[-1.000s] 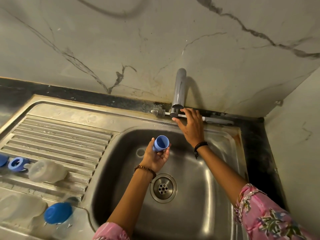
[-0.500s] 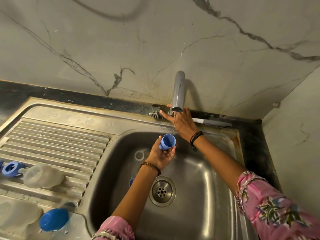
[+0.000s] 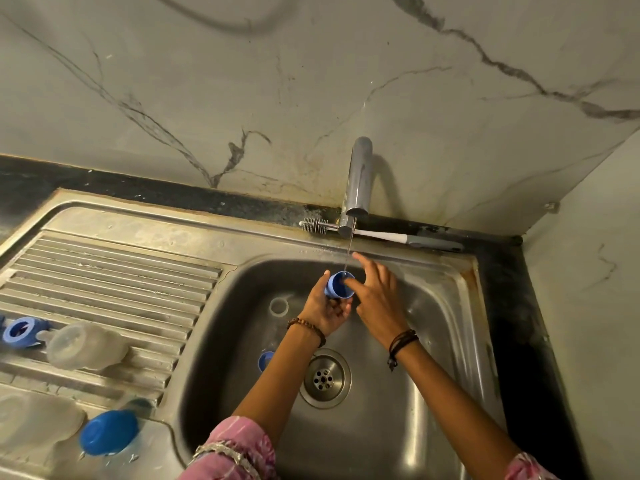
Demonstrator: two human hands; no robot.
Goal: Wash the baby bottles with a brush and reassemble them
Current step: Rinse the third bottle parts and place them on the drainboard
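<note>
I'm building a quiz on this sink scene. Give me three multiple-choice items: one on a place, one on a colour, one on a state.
1. Where does the bottle brush lie?
A. on the back ledge behind the faucet
B. in the basin
C. on the drainboard

2. What colour is the cap that the left hand holds?
A. white
B. blue
C. pink

3. What state is the faucet in?
A. off
B. dripping foam
C. running a thin stream

Key: 1 A, the brush rests along the rim behind the spout. 2 B, the cap is blue. 3 C, a thin stream falls into the cap, where a finger of the right hand touches its rim.
</note>
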